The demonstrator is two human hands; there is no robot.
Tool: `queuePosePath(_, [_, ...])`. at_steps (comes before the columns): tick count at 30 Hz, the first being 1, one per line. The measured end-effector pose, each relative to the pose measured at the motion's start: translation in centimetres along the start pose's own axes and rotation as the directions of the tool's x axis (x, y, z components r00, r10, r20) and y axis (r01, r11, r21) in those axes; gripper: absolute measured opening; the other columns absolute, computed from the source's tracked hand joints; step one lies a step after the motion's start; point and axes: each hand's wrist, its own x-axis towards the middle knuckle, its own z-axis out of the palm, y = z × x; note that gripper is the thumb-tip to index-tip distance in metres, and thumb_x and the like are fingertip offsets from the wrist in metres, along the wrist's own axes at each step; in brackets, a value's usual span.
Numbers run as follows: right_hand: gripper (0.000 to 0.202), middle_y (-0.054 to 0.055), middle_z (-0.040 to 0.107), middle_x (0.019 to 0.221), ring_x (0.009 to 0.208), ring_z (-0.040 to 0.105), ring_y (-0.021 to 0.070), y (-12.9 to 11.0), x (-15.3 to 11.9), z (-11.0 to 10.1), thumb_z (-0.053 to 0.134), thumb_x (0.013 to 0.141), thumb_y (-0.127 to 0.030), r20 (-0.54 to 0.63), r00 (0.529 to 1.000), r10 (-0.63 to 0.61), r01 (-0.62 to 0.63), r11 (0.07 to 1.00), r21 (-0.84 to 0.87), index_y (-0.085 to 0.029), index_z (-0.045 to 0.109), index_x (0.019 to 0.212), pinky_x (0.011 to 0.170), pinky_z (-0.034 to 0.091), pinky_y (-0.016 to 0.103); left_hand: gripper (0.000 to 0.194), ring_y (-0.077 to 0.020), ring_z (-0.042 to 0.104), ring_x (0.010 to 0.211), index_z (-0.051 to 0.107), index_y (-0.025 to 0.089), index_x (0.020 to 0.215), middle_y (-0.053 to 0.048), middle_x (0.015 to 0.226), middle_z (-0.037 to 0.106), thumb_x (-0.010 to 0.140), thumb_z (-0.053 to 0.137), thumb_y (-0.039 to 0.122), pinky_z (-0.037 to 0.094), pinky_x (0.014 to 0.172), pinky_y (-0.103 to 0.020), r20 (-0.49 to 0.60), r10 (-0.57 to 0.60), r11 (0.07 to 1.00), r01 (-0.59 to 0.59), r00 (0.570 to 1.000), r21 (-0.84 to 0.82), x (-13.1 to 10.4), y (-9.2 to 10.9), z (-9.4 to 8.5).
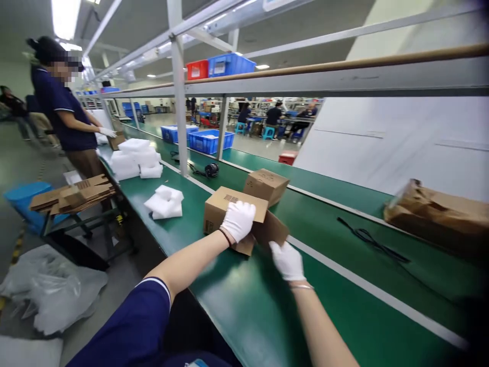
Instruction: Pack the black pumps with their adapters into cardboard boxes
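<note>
The left hand (pixel 239 221) curls on the box (pixel 215 210), whose flap (pixel 272 229) juts toward the nearer, half-curled right hand (pixel 288 262), though whether either hand grips is unclear.

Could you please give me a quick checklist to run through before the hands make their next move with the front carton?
1. Left hand on the front carton: ok, at its top.
2. Right hand at the open flap: ok, by its edge; firmness of grip unclear.
3. Flap folded flush: not ok, it sticks out.
4. Contents of the front carton: cannot tell, the inside is hidden.
5. Black cable away from both hands: ok, it lies apart.
6. Both hands gloved: ok, in white.
</note>
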Motion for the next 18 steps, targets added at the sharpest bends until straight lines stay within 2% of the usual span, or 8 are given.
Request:
queuePosePath(3, [0.031,0.007,0.052,0.049,0.04,0.045,0.0185,1.8,2.4,-5.0,0.056,0.078,-0.044,-0.136,0.981,0.141,-0.153,0.985,-0.084,-0.022,0.061,0.057,0.043,0.027,0.031,0.021,-0.0269,0.065,0.108,0.071,0.018,0.104,-0.011,0.104,0.073,0.093,0.053,0.019,0.049,0.097,-0.038,-0.01,0.039,0.994,-0.039,0.999,-0.103,0.9,-2.0,-1.5])
queuePosePath(6, [0.038,0.008,0.064,0.066,0.059,0.058,0.024,1.6,5.2,-11.3,0.061,0.074,-0.058,-0.308,0.891,0.333,-0.375,0.923,-0.088,-0.021,0.066,0.073,0.055,0.042,0.035,0.026,-0.019,0.065,0.112,0.069,0.025,0.117,-0.002,0.12,0.071,0.096,0.056,0.03,0.048,0.103,-0.026,-0.052,0.067,0.955,-0.079,0.996,-0.286,0.6,-2.6,-2.1])
queuePosePath(9, [0.049,0.009,0.069,0.079,0.079,0.063,0.0244,0.4,8.4,-15.7,0.056,0.078,-0.065,-0.393,0.863,0.316,-0.346,0.938,-0.004,-0.018,0.069,0.077,0.074,0.049,0.036,0.031,-0.0186,0.065,0.113,0.067,0.023,0.122,-0.002,0.122,0.071,0.098,0.051,0.032,0.048,0.104,-0.027,-0.067,-0.015,0.891,-0.017,0.998,-0.455,0.4,-2.1,-0.4])
queuePosePath(11, [0.052,0.01,0.068,0.08,0.081,0.064,0.0228,0.6,10.3,-17.3,0.045,0.088,-0.062,-0.507,0.778,0.371,-0.426,0.905,0.008,-0.015,0.068,0.081,0.078,0.051,0.036,0.034,-0.0228,0.064,0.115,0.065,0.019,0.124,-0.007,0.123,0.07,0.099,0.046,0.033,0.049,0.104,-0.033,-0.049,-0.115,0.847,0.072,0.992,-0.526,0.2,-1.5,1.7])
queuePosePath(13, [0.048,0.016,0.068,0.099,0.096,0.064,0.0269,1.3,11.1,-18.0,0.052,0.088,-0.055,-0.541,0.691,0.479,-0.616,0.782,-0.094,-0.012,0.066,0.102,0.085,0.051,0.039,0.04,-0.0255,0.061,0.12,0.062,0.015,0.127,-0.011,0.128,0.067,0.101,0.039,0.034,0.048,0.105,-0.037,-0.02,-0.202,0.808,0.155,0.979,-0.568,-0.1,-0.6,3.8])
queuePosePath(14, [0.052,0.019,0.066,0.111,0.104,0.062,0.0301,1.6,11.0,-17.9,0.057,0.086,-0.053,-0.509,0.662,0.55,-0.7,0.696,-0.159,-0.01,0.063,0.116,0.089,0.05,0.043,0.042,-0.026,0.06,0.123,0.06,0.013,0.129,-0.013,0.13,0.065,0.102,0.036,0.033,0.047,0.106,-0.038,-0.004,-0.23,0.792,0.185,0.973,-0.582,-0.4,-0.2,4.7])
queuePosePath(16, [0.071,0.024,0.059,0.127,0.114,0.059,0.0354,1.8,9.8,-16.9,0.064,0.082,-0.053,-0.323,0.65,0.688,-0.76,0.592,-0.269,-0.01,0.051,0.136,0.094,0.047,0.047,0.041,-0.0259,0.06,0.122,0.06,0.014,0.129,-0.013,0.13,0.065,0.101,0.038,0.034,0.047,0.104,-0.037,0.036,-0.243,0.771,0.216,0.969,-0.599,-1.0,0.7,5.9])
queuePosePath(18, [0.079,0.024,0.061,0.127,0.109,0.063,0.0358,1.5,8.0,-14.9,0.063,0.081,-0.058,-0.081,0.682,0.727,-0.715,0.639,-0.284,-0.011,0.047,0.142,0.092,0.048,0.047,0.035,-0.0258,0.065,0.113,0.065,0.016,0.119,-0.011,0.12,0.07,0.099,0.046,0.038,0.05,0.098,-0.037,0.082,-0.235,0.762,0.236,0.968,-0.603,-1.4,1.3,6.5])
